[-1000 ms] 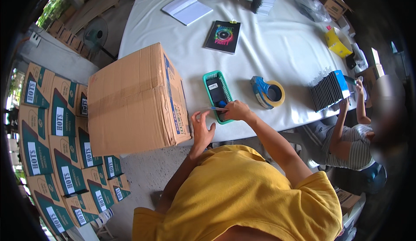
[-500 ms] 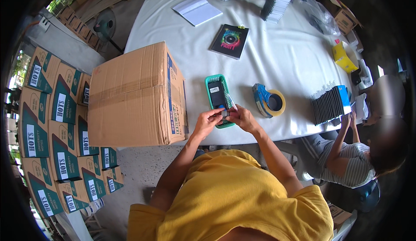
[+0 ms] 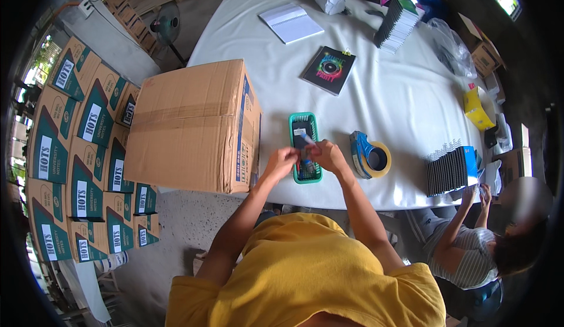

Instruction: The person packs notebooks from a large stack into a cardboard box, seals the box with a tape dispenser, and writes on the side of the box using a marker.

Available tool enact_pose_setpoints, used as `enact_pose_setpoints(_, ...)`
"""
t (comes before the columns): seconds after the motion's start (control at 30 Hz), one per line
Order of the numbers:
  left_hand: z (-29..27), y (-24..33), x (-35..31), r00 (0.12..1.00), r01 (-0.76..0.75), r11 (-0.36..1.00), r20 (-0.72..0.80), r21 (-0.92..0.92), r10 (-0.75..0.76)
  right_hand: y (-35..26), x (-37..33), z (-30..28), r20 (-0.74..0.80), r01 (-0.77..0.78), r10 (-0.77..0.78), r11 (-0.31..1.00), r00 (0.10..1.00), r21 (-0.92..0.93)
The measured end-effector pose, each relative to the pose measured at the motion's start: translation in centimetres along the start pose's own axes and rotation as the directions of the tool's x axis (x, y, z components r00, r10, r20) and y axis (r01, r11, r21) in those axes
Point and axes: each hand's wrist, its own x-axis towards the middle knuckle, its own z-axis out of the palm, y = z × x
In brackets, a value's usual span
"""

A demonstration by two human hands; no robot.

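Both hands meeting over a small teal basket (image 3: 305,121) at the near edge of the white table (image 3: 399,109), close to the body for fine work. Right hand (image 3: 328,155) clamped on a slim pen-like item (image 3: 305,137), its light tip angled up and away over the basket; left hand (image 3: 282,161) brought in against it, fingers curled toward the same item. Whether the left grip is actually closed on it cannot be told, the fingertips being hidden behind the knuckles.

Basket set lengthwise, dark contents inside, too small to make out. Likely kept there to hold small pieces together within easy reach.

Just left of the basket, a large sealed cardboard box (image 3: 188,127), brown tape along its top, overhanging the table corner. Just right, a blue tape dispenser (image 3: 369,155) with a tan roll, apart from the basket but near the right hand.

Farther back on the table: a dark notebook with a bright round print (image 3: 329,69), an open white pad (image 3: 291,22), a standing stack of dark notebooks (image 3: 397,24). At the right edge, a row of spiral-bound books (image 3: 449,170) beside a seated person's raised hand (image 3: 483,193). On the floor at left, stacked green and white cartons (image 3: 76,151).
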Motion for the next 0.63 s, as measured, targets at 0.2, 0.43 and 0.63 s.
enact_pose_setpoints(0.2,1.7,-0.3,-7.6,0.927,0.253,0.966,0.299,-0.053,-0.227,0.0,1.5,-0.7,0.307,0.249,-0.205,0.962,0.929,-0.11)
enact_pose_setpoints(0.43,-0.1,-2.2,-11.8,0.998,0.023,0.999,0.056,0.044,-0.026,-1.3,1.1,1.1,-0.067,0.014,-0.016,0.999,0.998,-0.032)
enact_pose_setpoints(0.63,-1.3,-3.7,-15.1,0.983,-0.014,0.993,-0.18,0.119,0.036,-2.4,0.8,1.6,0.025,0.162,-0.174,0.954,0.984,0.251)
